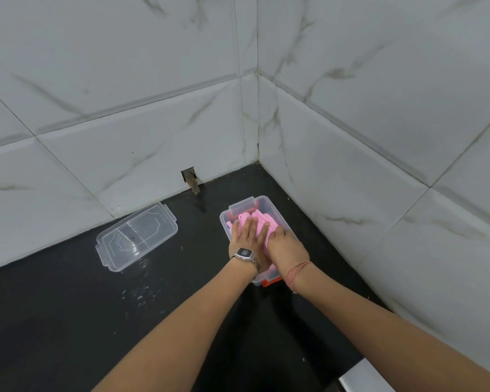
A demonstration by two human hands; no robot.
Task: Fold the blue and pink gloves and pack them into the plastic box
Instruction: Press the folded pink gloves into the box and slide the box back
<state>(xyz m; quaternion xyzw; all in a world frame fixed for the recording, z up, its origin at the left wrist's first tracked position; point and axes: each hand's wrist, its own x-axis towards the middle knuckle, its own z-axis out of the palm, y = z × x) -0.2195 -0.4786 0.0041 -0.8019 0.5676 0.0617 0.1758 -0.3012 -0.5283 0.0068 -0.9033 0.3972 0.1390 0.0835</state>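
Note:
A clear plastic box (272, 206) with orange clips stands on the black counter near the wall corner. Folded pink gloves (262, 219) lie inside it, filling the top. My left hand (245, 236), with a wristwatch, lies flat on the pink gloves, fingers spread. My right hand (285, 244), with a thread band at the wrist, presses on the gloves beside it, fingers curled over the fabric. A sliver of blue shows at the box's left wall under the pink. Most of the box's near half is hidden by my hands.
The clear lid (136, 236) lies upturned on the black counter (68, 321) to the left of the box. Tiled walls meet in a corner just behind and to the right of the box. A small hole (191, 179) is in the back wall.

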